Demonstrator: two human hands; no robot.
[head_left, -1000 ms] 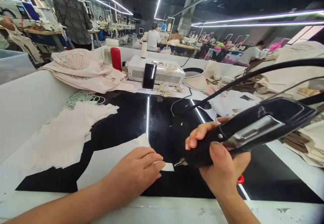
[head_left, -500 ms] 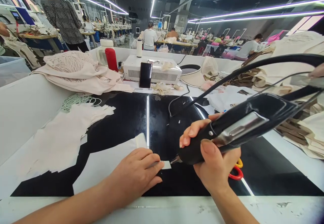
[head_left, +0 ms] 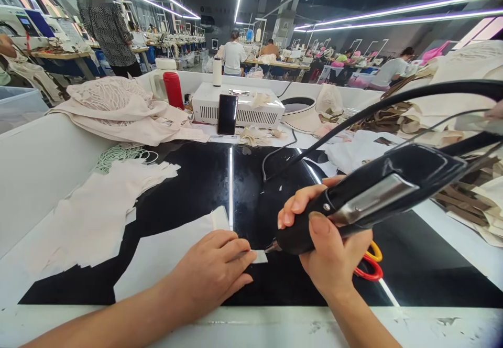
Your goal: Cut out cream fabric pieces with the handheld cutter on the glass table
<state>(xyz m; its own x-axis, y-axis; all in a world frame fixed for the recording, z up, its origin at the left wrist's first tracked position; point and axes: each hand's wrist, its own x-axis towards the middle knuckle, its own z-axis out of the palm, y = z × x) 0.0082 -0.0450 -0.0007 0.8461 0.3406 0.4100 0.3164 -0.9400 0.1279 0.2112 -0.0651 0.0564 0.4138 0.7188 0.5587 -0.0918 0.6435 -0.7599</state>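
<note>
My left hand (head_left: pixel 216 267) lies flat, fingers stretched out, over a white fabric piece (head_left: pixel 157 256) on the black work surface (head_left: pixel 188 180). A small white strip end (head_left: pixel 260 257) sticks out past its fingertips. My right hand (head_left: pixel 334 253) is wrapped round a black handheld tool (head_left: pixel 369 196) with a silver metal plate and a cable. The tool's narrow metal tip is at the strip's end; whether they touch is unclear. Red and yellow scissor handles (head_left: pixel 369 269) show behind my right hand.
Pale fabric pieces (head_left: pixel 90 211) and green cord (head_left: pixel 118 156) lie at left. Behind stand a phone (head_left: pixel 227 114), a white box (head_left: pixel 239 108) and a red bottle (head_left: pixel 173 90). Fabric piles (head_left: pixel 463 180) fill the right. A person (head_left: pixel 108 31) stands in the background.
The camera view has shifted slightly. The tool tip now sits a little closer to the strip's end, while my left hand has barely moved. The person at the back left appears further right.
</note>
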